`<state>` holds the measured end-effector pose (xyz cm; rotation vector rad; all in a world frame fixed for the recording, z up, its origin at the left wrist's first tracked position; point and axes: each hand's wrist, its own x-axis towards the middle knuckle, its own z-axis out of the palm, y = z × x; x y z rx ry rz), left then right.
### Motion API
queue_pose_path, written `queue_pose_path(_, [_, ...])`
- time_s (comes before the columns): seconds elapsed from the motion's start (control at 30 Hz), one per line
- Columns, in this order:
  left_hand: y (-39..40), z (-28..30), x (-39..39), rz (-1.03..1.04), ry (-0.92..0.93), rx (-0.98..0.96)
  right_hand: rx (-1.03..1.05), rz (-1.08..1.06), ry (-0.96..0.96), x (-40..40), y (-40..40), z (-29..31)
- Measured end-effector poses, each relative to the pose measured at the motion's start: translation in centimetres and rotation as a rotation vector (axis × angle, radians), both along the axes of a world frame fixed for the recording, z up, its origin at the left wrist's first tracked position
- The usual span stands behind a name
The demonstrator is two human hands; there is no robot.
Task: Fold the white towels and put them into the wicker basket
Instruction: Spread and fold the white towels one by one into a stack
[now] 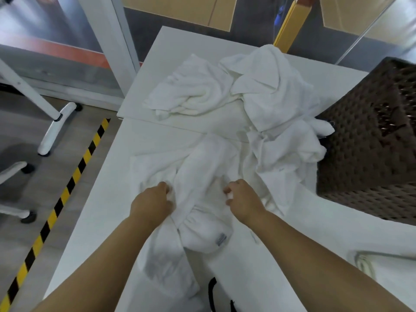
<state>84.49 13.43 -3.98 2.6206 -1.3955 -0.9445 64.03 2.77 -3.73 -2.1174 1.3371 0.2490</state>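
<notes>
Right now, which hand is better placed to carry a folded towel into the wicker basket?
Probably the right hand: the wicker basket stands on the table's right side, nearer to it. The left hand would have to cross over. Both hands grip the crumpled towel, not yet folded.

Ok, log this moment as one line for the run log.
stage: spreading towel | left hand: grips crumpled towel | right hand: grips same towel | unfolded pile: behind | wicker basket: right
</notes>
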Motion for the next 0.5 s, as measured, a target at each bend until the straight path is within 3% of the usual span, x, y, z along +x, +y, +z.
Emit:
queue_pose_path(0.1, [0.2,0.5,0.5,0.048,0.092,-0.117,-0.129,-0.054,-0.076,-1.0,-1.8,2.2])
queue_pose_path(0.37, [-1.3,5.1,0.9,0.508,0.489,-0.56,-0.733,-0.052,-0.322,-1.4,-8.0,12.4])
queue_pose_path(0.43, [-1.1,6.0,1.1,0.665,0.529,-0.677,-0.849,-0.015,-0.411,-0.9,-9.0,14.5])
queue_pose_path(0.5, [-0.6,6.3,1.5,0.799,0.517,-0.729,-0.864,0.003,-0.375,0.0,-9.6,15.5])
